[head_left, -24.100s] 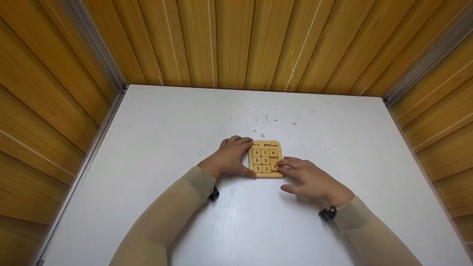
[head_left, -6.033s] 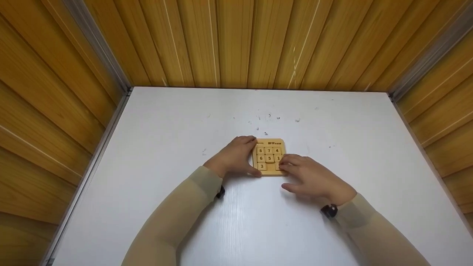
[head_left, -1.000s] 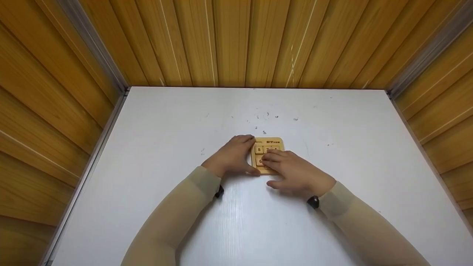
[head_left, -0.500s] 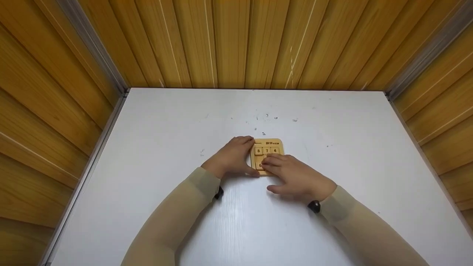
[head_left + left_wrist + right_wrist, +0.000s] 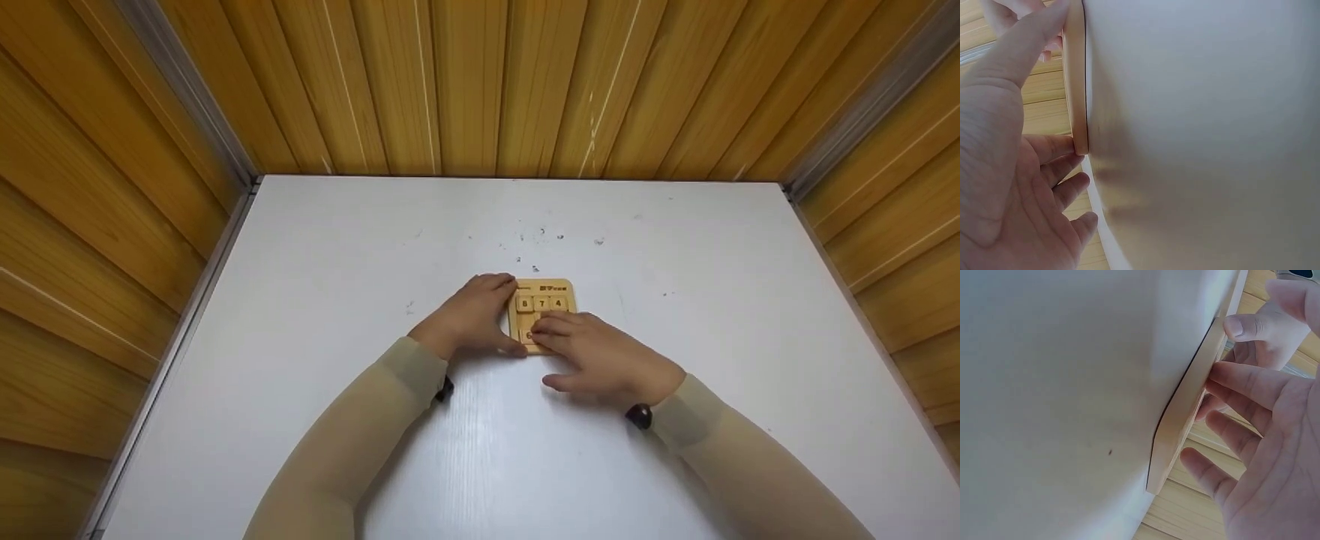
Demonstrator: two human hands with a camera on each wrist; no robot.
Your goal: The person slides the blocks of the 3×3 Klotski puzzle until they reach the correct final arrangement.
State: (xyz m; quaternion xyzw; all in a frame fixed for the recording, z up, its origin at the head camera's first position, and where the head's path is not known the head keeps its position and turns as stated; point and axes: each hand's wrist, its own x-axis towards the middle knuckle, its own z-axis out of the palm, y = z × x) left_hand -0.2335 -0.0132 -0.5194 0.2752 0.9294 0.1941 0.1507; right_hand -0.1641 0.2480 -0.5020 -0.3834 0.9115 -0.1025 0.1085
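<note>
A wooden sliding number puzzle [image 5: 542, 285] lies flat on the white table. My left hand [image 5: 471, 315] holds it at its left side, thumb at the near corner and fingertips at the far one. In the left wrist view the thumb and index finger span the edge of the puzzle frame [image 5: 1076, 84]. Over the lower right of the puzzle, my right hand [image 5: 600, 352] rests its extended fingertips on the tiles, with the thumb apart. The 8 tile [image 5: 524, 304], 7 tile [image 5: 541, 304] and 4 tile [image 5: 558, 303] show in the top row. The 6 tile [image 5: 528, 337] is at lower left; right fingers hide the other tiles.
The white table [image 5: 360, 240] bears small dark marks [image 5: 560, 237] beyond the puzzle. Yellow wood-look panels [image 5: 472, 90] rise behind the table and at both sides. A black wrist device [image 5: 639, 415] sits at the right cuff.
Since a second ago, the 6 tile has slid toward me, from the middle row to the bottom row, under my right fingertips. My left hand keeps its hold on the puzzle.
</note>
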